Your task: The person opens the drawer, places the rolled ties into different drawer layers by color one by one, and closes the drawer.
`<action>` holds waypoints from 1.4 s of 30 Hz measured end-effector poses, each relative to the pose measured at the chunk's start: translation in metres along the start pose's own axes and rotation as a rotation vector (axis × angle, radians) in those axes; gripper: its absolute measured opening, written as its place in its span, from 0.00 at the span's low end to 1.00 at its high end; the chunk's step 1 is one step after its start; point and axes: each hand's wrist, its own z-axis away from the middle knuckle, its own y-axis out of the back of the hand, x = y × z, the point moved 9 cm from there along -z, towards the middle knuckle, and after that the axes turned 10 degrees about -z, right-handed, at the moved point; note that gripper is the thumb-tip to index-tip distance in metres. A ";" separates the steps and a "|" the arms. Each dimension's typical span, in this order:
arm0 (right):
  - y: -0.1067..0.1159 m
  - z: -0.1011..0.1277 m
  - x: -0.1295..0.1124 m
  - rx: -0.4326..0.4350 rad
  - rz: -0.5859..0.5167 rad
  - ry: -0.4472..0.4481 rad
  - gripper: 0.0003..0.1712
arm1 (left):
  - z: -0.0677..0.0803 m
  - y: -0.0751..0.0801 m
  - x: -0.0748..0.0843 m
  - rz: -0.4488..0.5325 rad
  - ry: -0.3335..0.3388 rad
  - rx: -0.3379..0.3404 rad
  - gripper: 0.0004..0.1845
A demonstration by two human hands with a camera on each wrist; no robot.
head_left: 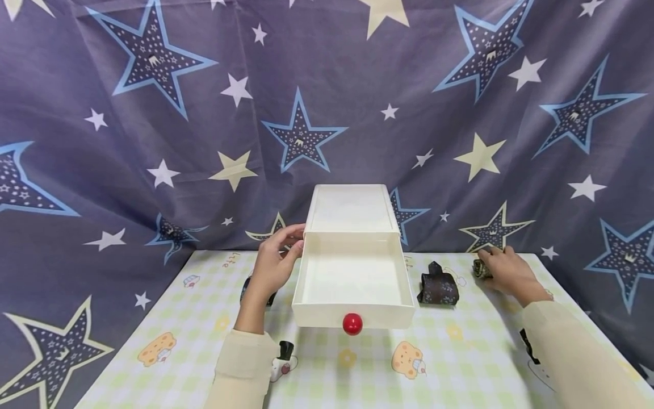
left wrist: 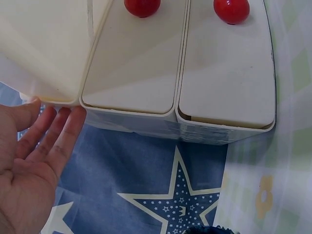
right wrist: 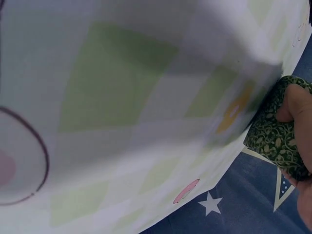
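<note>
A white drawer cabinet (head_left: 352, 207) stands at the back middle of the table, its top drawer (head_left: 353, 316) pulled out by a red knob's side. My left hand (head_left: 276, 264) is at the cabinet's left side. In the left wrist view, the fingertips (left wrist: 78, 114) touch the cabinet's edge by the top drawer, fingers fairly straight. Far to the right, my right hand (head_left: 511, 275) grips a rolled green patterned necktie (head_left: 481, 269) near the table's back edge. The right wrist view shows the same green necktie (right wrist: 273, 131) under the thumb, its far side hidden by the hand.
A dark rolled necktie (head_left: 438, 287) lies right of the cabinet. Another dark roll (head_left: 246, 289) is partly behind the left wrist; small black items (head_left: 286, 349) lie near each forearm. Two closed drawers (left wrist: 131, 63) sit below the top one. A starry curtain (head_left: 327, 74) hangs behind.
</note>
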 end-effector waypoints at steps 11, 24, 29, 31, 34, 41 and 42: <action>0.041 0.002 -0.004 0.074 0.072 0.019 0.31 | 0.000 0.000 0.003 0.007 0.003 0.002 0.19; 0.118 -0.004 -0.042 0.260 0.199 0.168 0.34 | 0.001 0.001 0.001 0.007 0.005 0.003 0.18; 0.142 -0.005 -0.062 0.349 0.243 0.266 0.33 | 0.001 0.001 0.002 0.016 0.002 0.005 0.18; 0.149 -0.005 -0.070 0.363 0.255 0.290 0.32 | 0.001 0.000 0.001 0.015 0.002 0.005 0.18; 0.159 -0.006 -0.082 0.369 0.276 0.317 0.32 | 0.001 0.001 0.001 0.002 -0.002 0.010 0.18; 0.177 -0.005 -0.110 0.411 0.280 0.378 0.34 | 0.001 0.002 0.002 -0.006 -0.001 0.012 0.18; 0.178 -0.005 -0.113 0.415 0.279 0.386 0.35 | 0.001 0.002 0.003 -0.004 -0.001 0.012 0.18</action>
